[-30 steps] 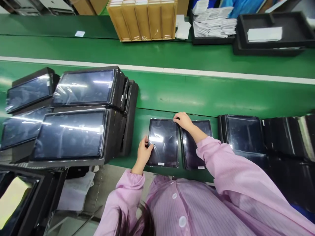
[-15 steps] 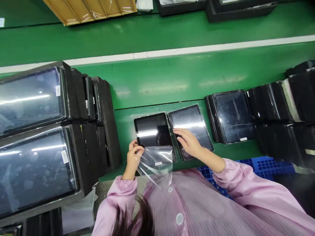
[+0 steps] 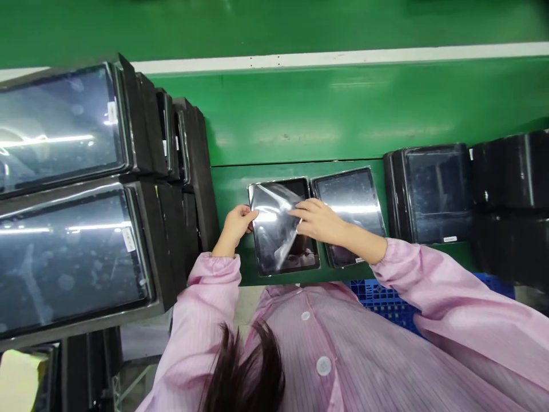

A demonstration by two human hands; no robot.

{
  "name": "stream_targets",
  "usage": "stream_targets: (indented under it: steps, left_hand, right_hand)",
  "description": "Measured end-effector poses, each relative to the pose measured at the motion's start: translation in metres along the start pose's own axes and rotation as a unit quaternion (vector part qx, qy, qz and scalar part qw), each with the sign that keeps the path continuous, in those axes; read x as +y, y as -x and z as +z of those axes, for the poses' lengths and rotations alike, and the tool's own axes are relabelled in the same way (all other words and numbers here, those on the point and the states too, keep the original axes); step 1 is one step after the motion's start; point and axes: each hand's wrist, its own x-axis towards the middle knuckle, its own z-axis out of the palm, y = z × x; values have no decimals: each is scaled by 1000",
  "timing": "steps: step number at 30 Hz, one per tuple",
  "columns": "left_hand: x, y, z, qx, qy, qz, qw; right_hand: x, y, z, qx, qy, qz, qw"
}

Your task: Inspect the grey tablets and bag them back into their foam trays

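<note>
A tablet-like panel with a black screen lies flat on the green table in front of me. Clear film covers its left part, and the film's right side is raised and creased. My left hand is closed at the panel's left edge, thumb over the film's border; its other fingertips are partly hidden. Over the panel's right side, my right hand has its fingers closed on the film's loose side. Just right of it lies a second panel, partly covered by my right forearm.
Black foam trays holding large screens are stacked high on the left. More panels stand on the right beside black stacks. A white strip crosses the green table. A blue plastic grid shows below the table edge.
The clear film has gone from hanging off the panel's near edge to lying over its screen. My right hand has moved left from the second panel onto the film. The view has shifted.
</note>
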Motion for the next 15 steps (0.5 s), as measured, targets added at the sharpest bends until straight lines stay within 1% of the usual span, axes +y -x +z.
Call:
stream_targets:
  steps: [2, 4, 6, 7, 8, 9, 11, 12, 13, 14, 15]
  left_hand:
    - [2, 2, -2, -12, 1, -15, 1000]
    - [5, 2, -4, -24, 2, -30, 999]
    - [8, 2, -6, -38, 2, -40, 998]
    - [10, 2, -7, -43, 0, -43, 998]
    - [12, 2, -8, -46, -3, -44, 998]
    - [14, 2, -9, -47, -8, -44, 998]
    - [18, 1, -11, -39, -22, -41, 998]
    - [19, 1, -12, -30, -29, -39, 998]
    - [20, 1, -12, -17, -36, -40, 998]
    - [20, 2, -10, 15, -48, -34, 998]
    - [20, 5, -5, 68, -69, -10, 995]
  right_hand:
    - [14, -23, 1, 16, -65, 118, 991]
    - [24, -40, 0, 48, -105, 215, 970]
    - [26, -44, -2, 86, -151, 271, 947]
    - [22, -40, -4, 94, -183, 278, 938]
    - [16, -33, -7, 89, -211, 262, 937]
    - [8, -22, -9, 67, -227, 219, 947]
    - [-10, 5, -13, -19, -217, 80, 973]
    - [-16, 19, -16, -64, -206, 16, 976]
    - [-18, 31, -20, -98, -194, -26, 976]
    - [-14, 40, -26, -114, -181, -40, 976]
    - [-5, 47, -35, -109, -163, -22, 980]
